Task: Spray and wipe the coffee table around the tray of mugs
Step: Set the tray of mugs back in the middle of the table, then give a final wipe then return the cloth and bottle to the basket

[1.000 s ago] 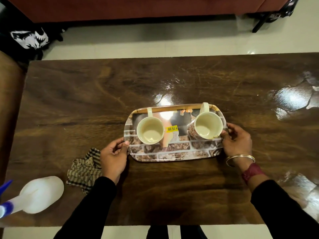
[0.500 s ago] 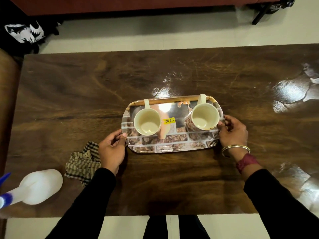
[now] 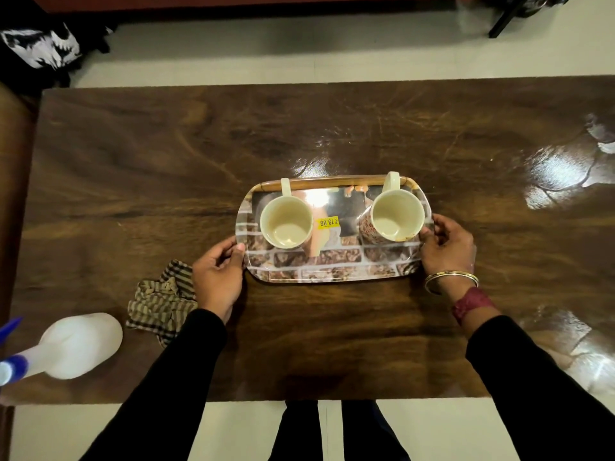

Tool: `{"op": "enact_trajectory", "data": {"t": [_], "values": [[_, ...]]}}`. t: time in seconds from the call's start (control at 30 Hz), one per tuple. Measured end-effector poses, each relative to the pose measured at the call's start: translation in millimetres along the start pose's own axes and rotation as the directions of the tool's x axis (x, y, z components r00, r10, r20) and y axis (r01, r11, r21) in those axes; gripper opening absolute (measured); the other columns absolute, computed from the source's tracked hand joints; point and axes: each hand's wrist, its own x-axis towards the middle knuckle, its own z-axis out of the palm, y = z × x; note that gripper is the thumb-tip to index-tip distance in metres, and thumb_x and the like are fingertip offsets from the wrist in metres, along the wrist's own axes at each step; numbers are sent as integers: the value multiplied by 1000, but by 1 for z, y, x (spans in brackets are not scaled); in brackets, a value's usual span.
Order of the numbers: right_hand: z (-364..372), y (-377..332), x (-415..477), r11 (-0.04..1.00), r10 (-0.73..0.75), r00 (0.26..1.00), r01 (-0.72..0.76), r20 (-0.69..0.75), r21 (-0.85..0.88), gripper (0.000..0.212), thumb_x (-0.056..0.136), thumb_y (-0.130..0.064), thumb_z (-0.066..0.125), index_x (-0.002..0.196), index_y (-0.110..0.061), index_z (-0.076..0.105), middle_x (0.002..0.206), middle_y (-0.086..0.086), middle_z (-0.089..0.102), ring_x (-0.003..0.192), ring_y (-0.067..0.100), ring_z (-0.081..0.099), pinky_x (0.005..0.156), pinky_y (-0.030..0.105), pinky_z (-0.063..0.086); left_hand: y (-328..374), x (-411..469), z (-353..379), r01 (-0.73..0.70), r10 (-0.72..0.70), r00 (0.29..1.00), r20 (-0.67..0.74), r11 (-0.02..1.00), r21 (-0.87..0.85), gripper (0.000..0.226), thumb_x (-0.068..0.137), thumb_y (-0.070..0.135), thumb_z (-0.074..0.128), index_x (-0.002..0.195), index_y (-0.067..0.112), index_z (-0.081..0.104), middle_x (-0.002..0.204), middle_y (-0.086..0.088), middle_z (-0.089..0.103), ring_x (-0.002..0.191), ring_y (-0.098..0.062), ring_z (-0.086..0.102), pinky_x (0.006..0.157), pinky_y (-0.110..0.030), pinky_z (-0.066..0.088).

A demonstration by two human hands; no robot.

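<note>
A brick-patterned tray (image 3: 332, 266) sits in the middle of the dark wooden coffee table (image 3: 166, 181). Two cream mugs stand on it, the left mug (image 3: 286, 222) and the right mug (image 3: 396, 216), both with handles pointing away from me. My left hand (image 3: 218, 277) grips the tray's left end and my right hand (image 3: 446, 246) grips its right end. A striped cloth (image 3: 159, 301) lies crumpled on the table just left of my left hand. A white spray bottle (image 3: 75, 346) with a blue nozzle lies on its side at the near left corner.
Shiny wet-looking patches (image 3: 559, 174) cover the right part of the table. A sofa base (image 3: 233, 1) runs along the far side across a strip of pale floor. A dark bag (image 3: 40, 48) sits on the floor at far left.
The tray with both hands on it appears slightly farther from the near table edge than a second ago. The cloth and bottle have not moved on the table.
</note>
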Motion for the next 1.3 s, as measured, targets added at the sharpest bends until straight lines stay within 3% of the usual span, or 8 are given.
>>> {"op": "enact_trajectory", "data": {"t": [0.2,0.43,0.57,0.67,0.77,0.9,1.0,1.3], "values": [[-1,-1,-1,1000,2,1000,-2,12,-19,32,96,-11,70,128,-9,72,92,1,68,79,17,62,80,24,46,1,0,1,4,-4,1000,-5,1000,-3,28,95,13,71,123,11,71,100,3,75,98,-15,72,92,-30,58],[1,5,-2,999,-46,999,46,-6,-11,35,98,-12,66,132,-7,68,106,12,73,89,21,64,96,42,56,1,-3,-1,44,-45,999,-27,998,-40,22,98,18,68,119,18,72,100,3,75,96,-12,73,84,-28,60],[1,2,-38,987,-135,965,151,-224,54,34,101,-8,59,133,5,60,128,27,56,96,5,48,89,0,36,2,-23,-12,-36,44,993,-114,997,68,25,100,27,63,121,14,68,100,-6,73,86,-14,73,73,-29,62],[5,2,-80,972,-178,934,216,-310,93,21,96,-4,60,113,7,63,112,28,59,86,1,45,81,-3,35,-3,-45,-31,-154,188,974,-128,959,237,25,98,31,64,118,16,68,91,-4,70,79,-16,71,71,-33,62],[20,3,-125,934,-332,928,349,-170,80,15,93,-9,63,103,3,64,99,14,59,84,8,49,81,5,39,-8,-71,-52,-262,300,951,-80,913,313,23,95,27,69,114,16,71,90,-2,67,78,-14,64,73,-26,57],[52,-16,-173,812,-582,807,572,101,118,13,93,-11,69,102,-2,67,99,5,61,89,20,59,79,33,52,-20,-92,-79,-344,399,914,-71,858,382,18,91,18,72,107,10,73,87,1,70,79,-15,65,75,-22,54],[79,-47,-194,729,-684,706,660,185,181,22,93,-16,72,109,-1,70,107,8,67,101,24,64,90,34,55,-31,-98,-97,-371,443,888,-123,849,378,15,90,14,74,101,4,75,85,-3,70,77,-16,65,76,-7,47],[176,-128,-256,469,-852,357,846,382,255,46,94,-22,71,134,0,64,134,19,65,128,31,57,114,36,45,-70,-112,-178,-172,333,797,-504,925,338,16,89,25,78,80,19,65,67,-1,62,63,-13,52,66,-12,42]]}}
